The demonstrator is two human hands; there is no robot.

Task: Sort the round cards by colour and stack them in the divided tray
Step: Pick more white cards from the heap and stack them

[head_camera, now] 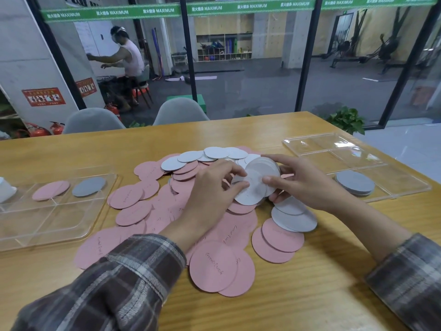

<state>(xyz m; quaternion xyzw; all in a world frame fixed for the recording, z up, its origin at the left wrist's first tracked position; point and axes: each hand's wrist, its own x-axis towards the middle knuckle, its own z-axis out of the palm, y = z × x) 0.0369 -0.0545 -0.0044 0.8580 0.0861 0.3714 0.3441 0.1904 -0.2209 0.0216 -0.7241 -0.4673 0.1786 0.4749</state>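
**Desk** (317, 299), wood. We log bare surface along the near edge and across the near right corner, plus a bare strip along the far edge behind the cards. Two grey chairs (180, 111) stand at that far edge.

**Left tray** (59, 225), clear and divided, at the desk's left side. A pink stack (50, 190) and a grey stack (88, 186) sit side by side in its far compartments. The loose spread reaches just beside its right rim.

**Right tray** (334, 154), clear and divided, close to the desk's right edge. A grey pile (355, 182) sits in its nearest left compartment.

**Pink cards** (238, 230), round, overlapped and loose, at mid-desk. Loose grey cards (214, 152) lie along the far side and at the near right.

**Held bundle** (256, 182) of grey cards, above the spread.
- The left hand (210, 192) pinches its left edge with curled fingers and thumb.
- The right hand (310, 185) grips its right side, with the thumb on top and fingers beneath.

**Writing**
- We read handwritten "Good luck" on the nearest pink card (214, 265). The script on other cards is too small to read.
- A green banner (157, 11) across the glass wall repeats "MAXIMUM".
- The text on the red posters (44, 96) on the pillar is unreadable.
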